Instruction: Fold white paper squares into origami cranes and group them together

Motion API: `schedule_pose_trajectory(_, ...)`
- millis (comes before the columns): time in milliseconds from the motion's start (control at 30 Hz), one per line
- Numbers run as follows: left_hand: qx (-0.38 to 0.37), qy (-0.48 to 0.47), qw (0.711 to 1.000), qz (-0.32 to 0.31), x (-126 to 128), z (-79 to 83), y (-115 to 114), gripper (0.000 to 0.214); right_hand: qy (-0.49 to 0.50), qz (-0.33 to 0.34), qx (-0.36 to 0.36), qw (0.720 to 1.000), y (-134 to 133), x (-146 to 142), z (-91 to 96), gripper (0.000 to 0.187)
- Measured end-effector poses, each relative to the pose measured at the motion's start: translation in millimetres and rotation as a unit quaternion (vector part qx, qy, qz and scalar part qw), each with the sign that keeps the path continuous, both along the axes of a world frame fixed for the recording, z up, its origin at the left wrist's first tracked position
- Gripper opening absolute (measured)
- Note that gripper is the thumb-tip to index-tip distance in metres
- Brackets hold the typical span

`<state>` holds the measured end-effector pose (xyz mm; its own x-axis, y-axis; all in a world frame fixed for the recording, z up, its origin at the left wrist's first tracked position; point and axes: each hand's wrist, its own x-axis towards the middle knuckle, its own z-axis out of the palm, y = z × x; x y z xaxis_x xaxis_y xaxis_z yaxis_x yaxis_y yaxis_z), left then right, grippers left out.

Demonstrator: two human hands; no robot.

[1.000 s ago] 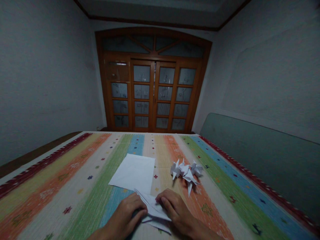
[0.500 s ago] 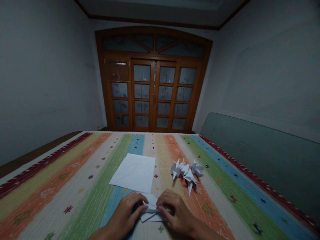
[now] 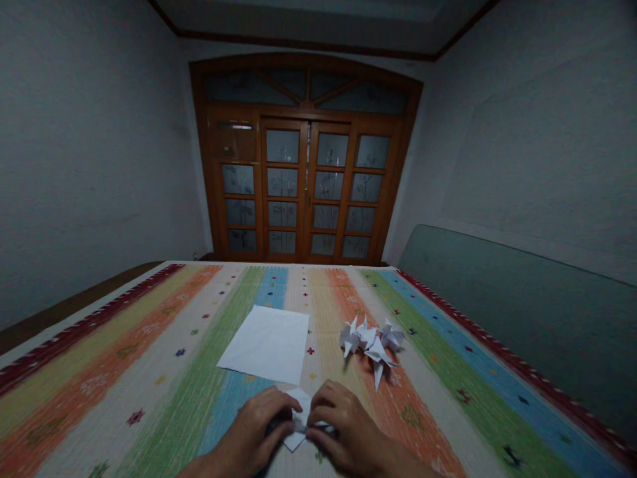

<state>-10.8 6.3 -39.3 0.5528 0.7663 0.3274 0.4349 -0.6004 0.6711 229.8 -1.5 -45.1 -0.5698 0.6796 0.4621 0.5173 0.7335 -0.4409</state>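
Two grips closed, both on one piece from what I can see on my feed: the left hand (image 3: 249,425) and right hand (image 3: 346,425) sit low near the close edge of the striped cloth-covered table (image 3: 99,318), with the fingertips (image 3: 318,433) pressed onto a small folded white paper (image 3: 297,403). Neither grip is open. I read both as pinching it, though the fingers hide most of the fold. One corner of the paper pokes up between the hands and another tip points down toward me. Just beyond the hands lies a flat square white sheet (image 3: 266,345), unfolded. To its right, apart from the hands, sits a small cluster of spiky origami birds (image 3: 371,342), touching each other and looking finished. So: several pieces folded, one in hand, one sheet flat. The cloth has small star motifs; no brand or readable writing anywhere. Further off stand glazed wooden double doors (image 3: 298,192) and a green panel (image 3: 507,312).
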Motion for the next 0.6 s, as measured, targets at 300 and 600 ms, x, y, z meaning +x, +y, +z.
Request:
schedule_pose_trajectory(300,0.035,-0.006,0.999,-0.006,-4.7,-4.2,4.1,0.030,0.010,-0.052,-0.003,0.999,-1.0,-0.9,-0.1,0.021)
schedule_pose_trajectory(600,0.079,0.027,0.996,-0.005,3.1,-4.8,8.1,0.023,-0.051,-0.083,-0.040,0.994,-1.2,-5.3,3.0,0.007)
